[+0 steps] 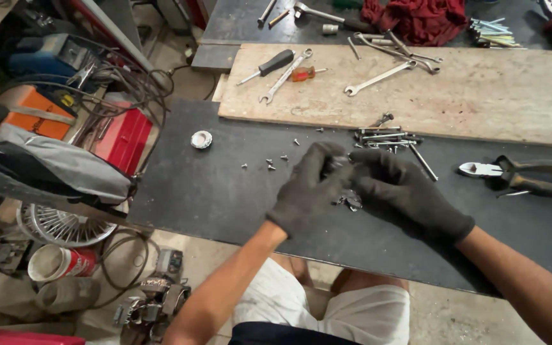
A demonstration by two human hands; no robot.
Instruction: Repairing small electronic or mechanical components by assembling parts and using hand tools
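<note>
Small metal parts (351,202) lie on the dark bench (212,198) right under the two gloved hands, a little dark cluster showing in the gap below the fingers. Both hands meet over that spot. Left hand (308,188) is in a dark knit glove, fingers curled up toward the right hand, and something tiny seems pinched where the fingertips meet, but it is too small and dark to make out, so whether the left hand truly grips anything cannot be told. Right hand (404,191), gloved the same, curls in from the right with its fingertips against those of the left; its hold is just as unclear. Bare forearms run down to the near edge of the bench, above white shorts.

Just left of the hands a few loose screws (269,165) are scattered on the bench, and further left sits a small round silver cap (201,139). Right of the hands, cutting pliers (519,176) with dark handles lie flat, jaws pointing left. Just beyond the hands is a bundle of long bolts (384,137).

Behind that a pale wooden board (480,96) carries wrenches (378,78), a black-handled screwdriver (266,66) and a small red-handled one (305,73). At the far edge lies a red rag (420,18). Off the bench to the left, on the floor, are a red toolbox (126,137), tangled cables (129,89) and a fan guard (62,227)
</note>
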